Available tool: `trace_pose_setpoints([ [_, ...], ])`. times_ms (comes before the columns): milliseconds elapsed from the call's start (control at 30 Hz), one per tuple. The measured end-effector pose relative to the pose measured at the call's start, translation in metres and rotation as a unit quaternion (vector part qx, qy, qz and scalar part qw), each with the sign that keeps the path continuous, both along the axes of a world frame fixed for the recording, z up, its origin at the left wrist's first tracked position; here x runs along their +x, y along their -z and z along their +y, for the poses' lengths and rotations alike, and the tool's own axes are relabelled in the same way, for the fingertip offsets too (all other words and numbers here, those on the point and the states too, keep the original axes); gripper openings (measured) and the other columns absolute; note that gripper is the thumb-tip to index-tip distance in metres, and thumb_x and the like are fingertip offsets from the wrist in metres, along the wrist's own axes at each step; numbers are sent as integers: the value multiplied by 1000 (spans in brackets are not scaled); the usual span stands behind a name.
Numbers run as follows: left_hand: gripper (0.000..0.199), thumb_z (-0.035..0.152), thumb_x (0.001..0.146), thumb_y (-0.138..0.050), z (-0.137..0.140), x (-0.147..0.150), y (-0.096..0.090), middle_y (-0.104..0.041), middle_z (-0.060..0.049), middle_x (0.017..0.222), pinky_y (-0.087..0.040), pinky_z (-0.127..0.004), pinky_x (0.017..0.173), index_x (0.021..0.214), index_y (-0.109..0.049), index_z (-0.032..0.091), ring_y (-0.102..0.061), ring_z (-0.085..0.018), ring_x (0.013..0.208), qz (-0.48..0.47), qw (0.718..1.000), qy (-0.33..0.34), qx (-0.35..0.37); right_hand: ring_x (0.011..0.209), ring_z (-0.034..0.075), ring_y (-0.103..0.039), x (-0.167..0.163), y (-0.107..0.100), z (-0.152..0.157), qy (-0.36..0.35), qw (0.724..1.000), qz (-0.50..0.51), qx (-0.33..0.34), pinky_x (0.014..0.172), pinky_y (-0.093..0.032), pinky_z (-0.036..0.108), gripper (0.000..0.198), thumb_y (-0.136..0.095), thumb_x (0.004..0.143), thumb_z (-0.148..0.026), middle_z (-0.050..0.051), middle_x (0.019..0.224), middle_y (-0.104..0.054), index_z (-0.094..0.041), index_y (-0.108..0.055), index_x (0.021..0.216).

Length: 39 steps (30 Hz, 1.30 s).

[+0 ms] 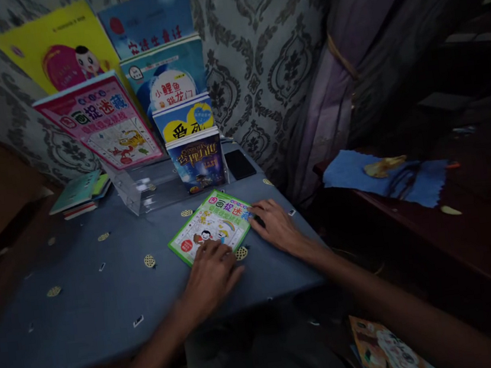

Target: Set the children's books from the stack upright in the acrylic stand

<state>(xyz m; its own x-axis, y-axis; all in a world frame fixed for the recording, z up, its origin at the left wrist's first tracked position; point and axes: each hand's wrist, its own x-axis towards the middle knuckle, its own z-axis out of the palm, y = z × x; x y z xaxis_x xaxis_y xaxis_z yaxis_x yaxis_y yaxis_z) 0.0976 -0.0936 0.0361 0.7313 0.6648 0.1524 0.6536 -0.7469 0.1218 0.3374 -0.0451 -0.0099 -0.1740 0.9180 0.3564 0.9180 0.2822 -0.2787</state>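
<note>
A green-bordered picture book point(216, 214) lies flat at an angle on the table, its cover with cartoon children and a rainbow facing up. My left hand point(213, 268) rests palm down at the book's near edge, fingertips on the cover and thumb held apart. On the other side, my right hand point(277, 225) touches the book's right edge with its fingers stretched out. Neither hand grips the book. Just beyond it stands a clear plastic book stand point(152, 192), with a dark blue book point(198, 160) at its front right and a pink book point(104, 126) on the left.
Behind are a yellow book point(63, 48), a teal book point(169, 74) and other upright books. A dark phone point(240, 164) lies right of the stand. Stacked books point(80, 192) lie at left. A blue cloth point(388, 175) covers part of a side surface; an orange book point(384, 346) is low right.
</note>
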Motion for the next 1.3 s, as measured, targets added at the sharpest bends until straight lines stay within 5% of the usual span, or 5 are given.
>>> trace_pose_setpoints([
  [400, 19, 29, 102, -50, 49, -10, 6, -68, -10, 101, -45, -48, 100, 99, -66, 19, -62, -28, 101, 90, 987, -87, 100, 96, 27, -60, -15, 2, -32, -15, 1000, 17, 8, 92, -49, 41, 29, -52, 99, -25, 12, 102, -66, -16, -72, 118],
  [700, 29, 17, 101, -42, 109, 23, 3, -68, -13, 122, -49, -44, 99, 124, -59, 17, -62, -28, 113, 11, 994, -111, -2, 92, 26, -60, -9, -7, -27, -27, 1000, 4, -5, 87, -49, 39, 26, -51, 100, -25, 11, 97, -68, -17, -75, 108],
  [867, 45, 7, 95, -36, 143, 40, 13, -67, -14, 129, -48, -46, 103, 135, -54, 17, -61, -28, 120, -62, 991, -105, -53, 93, 26, -63, -6, -17, -7, -48, 998, 1, -41, 91, -47, 39, 26, -51, 100, -24, 10, 96, -72, -19, -76, 99],
  [1133, 48, 7, 95, -38, 153, 38, 32, -66, -13, 135, -45, -48, 108, 139, -51, 19, -60, -27, 124, -118, 986, -104, -49, 122, 28, -60, -23, -10, 53, -122, 990, 52, -53, 101, -46, 43, 35, -47, 99, -14, 14, 138, -66, -17, -72, 123],
  [1300, 48, 5, 93, -37, 160, 37, 40, -65, -14, 139, -43, -47, 110, 139, -49, 15, -59, -26, 128, -147, 982, -107, -59, 128, 28, -57, -27, -5, 84, -121, 989, 63, -63, 104, -44, 46, 43, -43, 96, -9, 13, 138, -67, -18, -68, 129],
])
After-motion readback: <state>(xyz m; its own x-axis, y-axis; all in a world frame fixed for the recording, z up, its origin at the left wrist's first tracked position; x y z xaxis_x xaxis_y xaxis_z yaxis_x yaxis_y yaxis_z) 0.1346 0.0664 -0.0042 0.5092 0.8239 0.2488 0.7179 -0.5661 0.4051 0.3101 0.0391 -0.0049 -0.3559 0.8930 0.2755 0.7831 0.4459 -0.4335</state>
